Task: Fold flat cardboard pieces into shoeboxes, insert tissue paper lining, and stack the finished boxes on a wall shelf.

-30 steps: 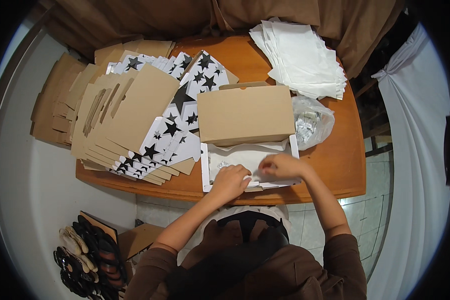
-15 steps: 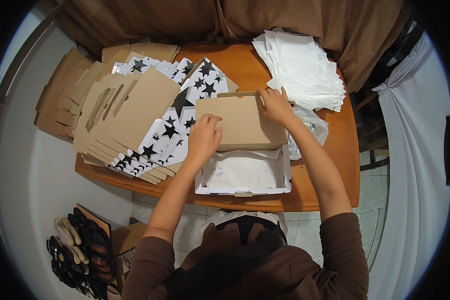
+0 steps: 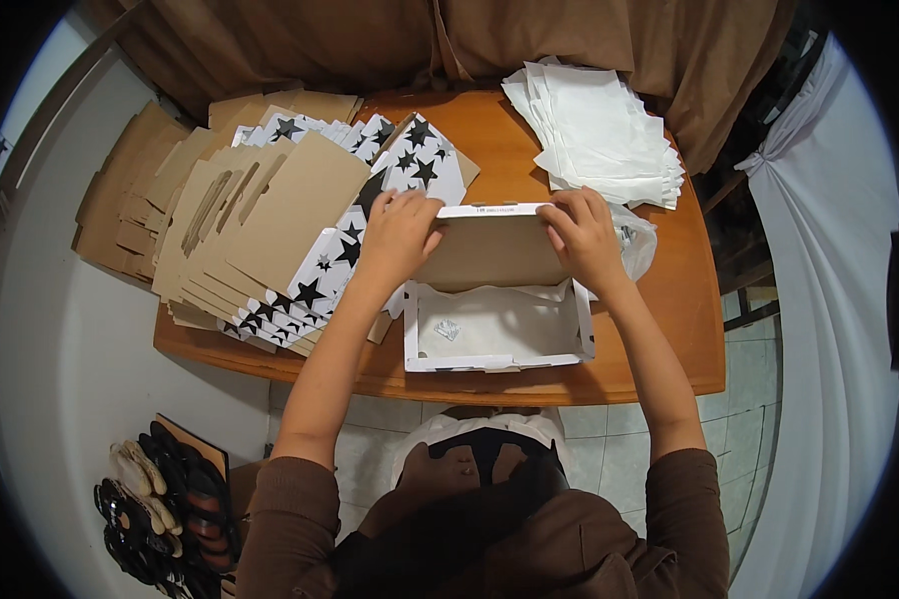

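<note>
head | lid (image 3: 489, 250) is held half-raised over box (image 3: 496, 334) at table's (image 3: 669, 329) near edge, long axis left-right | left hand (image 3: 400, 235) is clasped on left end | right hand (image 3: 581, 235) is clasped on right end, equally near

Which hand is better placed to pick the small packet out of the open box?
Left, probably. The small packet lies in the left half of the open box, nearer the left hand than the right hand. Both hands grip the lid.
</note>
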Demonstrator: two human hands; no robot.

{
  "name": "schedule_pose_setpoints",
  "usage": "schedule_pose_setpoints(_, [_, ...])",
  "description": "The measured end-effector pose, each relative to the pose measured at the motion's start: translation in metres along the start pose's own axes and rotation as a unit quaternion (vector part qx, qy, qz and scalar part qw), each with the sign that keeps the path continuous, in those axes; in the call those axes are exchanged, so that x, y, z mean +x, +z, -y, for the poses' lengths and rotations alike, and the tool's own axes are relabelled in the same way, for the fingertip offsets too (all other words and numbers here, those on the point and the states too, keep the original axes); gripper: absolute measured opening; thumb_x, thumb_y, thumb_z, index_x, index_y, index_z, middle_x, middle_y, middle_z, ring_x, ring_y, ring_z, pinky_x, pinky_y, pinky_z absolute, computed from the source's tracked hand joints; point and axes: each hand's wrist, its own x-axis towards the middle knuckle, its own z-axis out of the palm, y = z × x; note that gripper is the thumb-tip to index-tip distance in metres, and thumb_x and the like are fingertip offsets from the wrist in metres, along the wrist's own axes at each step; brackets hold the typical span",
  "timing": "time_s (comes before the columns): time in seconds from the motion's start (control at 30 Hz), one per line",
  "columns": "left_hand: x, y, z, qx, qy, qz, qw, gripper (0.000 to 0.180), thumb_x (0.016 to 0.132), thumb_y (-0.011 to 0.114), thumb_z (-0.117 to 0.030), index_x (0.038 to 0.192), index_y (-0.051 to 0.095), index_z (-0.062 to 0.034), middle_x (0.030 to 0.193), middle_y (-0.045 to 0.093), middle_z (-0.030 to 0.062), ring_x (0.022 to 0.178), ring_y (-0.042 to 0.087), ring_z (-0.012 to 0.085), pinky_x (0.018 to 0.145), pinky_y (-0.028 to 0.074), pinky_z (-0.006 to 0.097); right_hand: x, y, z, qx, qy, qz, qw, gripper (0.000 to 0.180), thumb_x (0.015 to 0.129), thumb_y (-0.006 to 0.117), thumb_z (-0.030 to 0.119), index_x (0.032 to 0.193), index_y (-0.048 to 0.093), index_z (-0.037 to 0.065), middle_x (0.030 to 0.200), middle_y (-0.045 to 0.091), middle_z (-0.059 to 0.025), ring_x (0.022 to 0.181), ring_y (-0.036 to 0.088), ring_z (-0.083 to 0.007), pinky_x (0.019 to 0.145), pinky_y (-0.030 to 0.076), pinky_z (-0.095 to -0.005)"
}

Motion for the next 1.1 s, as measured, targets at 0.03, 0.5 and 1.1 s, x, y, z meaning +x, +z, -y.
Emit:
schedule_pose_setpoints(0.03, [-0.001,-0.004,0.002,-0.046,-0.013,0.068,0.997,0.031,0.075,0.070,-0.016,0.103,0.059,-0.0091,0.097,0.061,0.0100,0.096,0.057,0.0279,0.088,0.041,0.044,-0.004,-0.006,0.005,-0.002,0.002,0.000,1.000,0.033,0.068,0.070,0.003,0.098,0.058,0.011,0.098,0.055,-0.0071,0.096,0.052,-0.0278,0.089,0.041,-0.0409])
schedule_pose_setpoints(0.5, [-0.083,-0.009,-0.037,-0.136,0.111,0.177,0.968,0.039,0.075,0.060,-0.007,0.114,0.060,-0.0072,0.112,0.063,0.0088,0.096,0.063,0.0235,0.074,0.053,0.034,-0.066,-0.059,0.061,0.155,0.033,0.249,0.955,0.026,0.080,0.068,0.020,0.103,0.064,0.009,0.105,0.064,-0.0055,0.099,0.059,-0.0234,0.084,0.047,-0.0362])
schedule_pose_setpoints(1.1, [-0.122,0.000,-0.050,-0.145,0.125,0.197,0.961,0.056,0.073,0.067,-0.030,0.123,0.055,-0.0096,0.127,0.051,0.0140,0.117,0.049,0.0283,0.099,0.038,0.043,-0.124,-0.030,0.077,0.074,-0.013,0.222,0.972,0.029,0.078,0.061,0.014,0.106,0.062,0.017,0.118,0.058,-0.0042,0.112,0.054,-0.0249,0.092,0.044,-0.0409])
